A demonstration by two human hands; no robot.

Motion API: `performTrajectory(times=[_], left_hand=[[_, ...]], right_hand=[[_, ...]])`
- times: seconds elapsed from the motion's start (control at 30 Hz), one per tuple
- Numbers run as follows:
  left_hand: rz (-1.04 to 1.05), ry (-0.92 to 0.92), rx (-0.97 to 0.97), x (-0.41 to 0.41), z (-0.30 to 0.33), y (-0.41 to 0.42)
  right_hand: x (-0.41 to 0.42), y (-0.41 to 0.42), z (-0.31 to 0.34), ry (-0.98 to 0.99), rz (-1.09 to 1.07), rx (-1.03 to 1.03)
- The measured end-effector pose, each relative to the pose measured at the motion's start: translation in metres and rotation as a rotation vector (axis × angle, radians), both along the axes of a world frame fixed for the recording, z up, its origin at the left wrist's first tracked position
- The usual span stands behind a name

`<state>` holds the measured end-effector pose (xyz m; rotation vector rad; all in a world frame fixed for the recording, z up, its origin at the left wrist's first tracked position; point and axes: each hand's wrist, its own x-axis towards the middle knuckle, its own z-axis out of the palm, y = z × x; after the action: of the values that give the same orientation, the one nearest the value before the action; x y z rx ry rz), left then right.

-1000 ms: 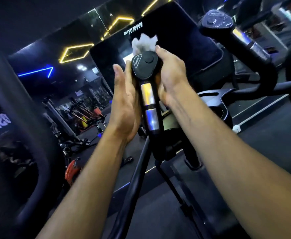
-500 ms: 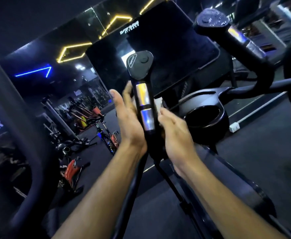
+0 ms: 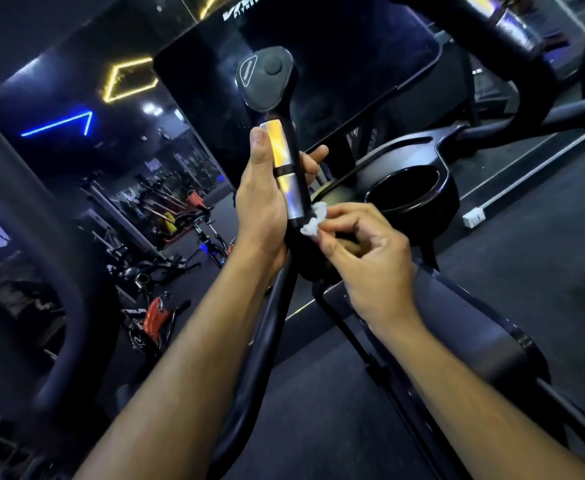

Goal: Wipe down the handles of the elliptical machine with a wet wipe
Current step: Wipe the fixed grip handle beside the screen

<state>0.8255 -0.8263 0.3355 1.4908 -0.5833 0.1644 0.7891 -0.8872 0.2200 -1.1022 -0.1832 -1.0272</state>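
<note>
Left handle (image 3: 286,168) of the elliptical stood upright at frame centre, black paddle-shaped cap on top, two shiny metal sensor plates down the grip, black tube running below toward the viewer. Left hand (image 3: 261,202) wrapped the grip from the left side, thumb lying up along the upper plate, fingertips poking out on the far right side; probably there to steady the handle against the rubbing. Wet wipe (image 3: 313,221) was a small white wad, pressed against the handle's right side just below the lower plate. Right hand (image 3: 363,251) pinched it between thumb and curled fingers, other fingers tucked in; wad bunched small, likely for firmer contact on the narrow tube. Judging by position, the wipe was working the lower grip, so the pass looked partway down. Behind the handle sat the dark console screen (image 3: 336,64); right of it a black cup holder (image 3: 408,188) in the console frame. The other handle (image 3: 512,26) crossed the top right corner, no hand on it. Gym floor and other machines were dim in the background left.
</note>
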Motion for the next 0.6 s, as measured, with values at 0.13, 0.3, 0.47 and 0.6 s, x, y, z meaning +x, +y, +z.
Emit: performTrajectory(times=[0.13, 0.3, 0.47, 0.6], left_hand=[[-0.027, -0.019, 0.036, 0.005, -0.001, 0.003], [-0.021, -0.03, 0.036, 0.006, -0.003, 0.003], [-0.056, -0.002, 0.065, 0.005, 0.001, 0.007], [-0.083, 0.038, 0.155, 0.003, 0.013, 0.016]], right_hand=[[-0.006, 0.009, -0.004, 0.001, -0.073, -0.054], [-0.003, 0.004, -0.022, 0.146, 0.119, 0.015], [-0.01, -0.002, -0.001, 0.228, 0.272, 0.104], [-0.018, -0.014, 0.001, 0.281, 0.393, 0.125]])
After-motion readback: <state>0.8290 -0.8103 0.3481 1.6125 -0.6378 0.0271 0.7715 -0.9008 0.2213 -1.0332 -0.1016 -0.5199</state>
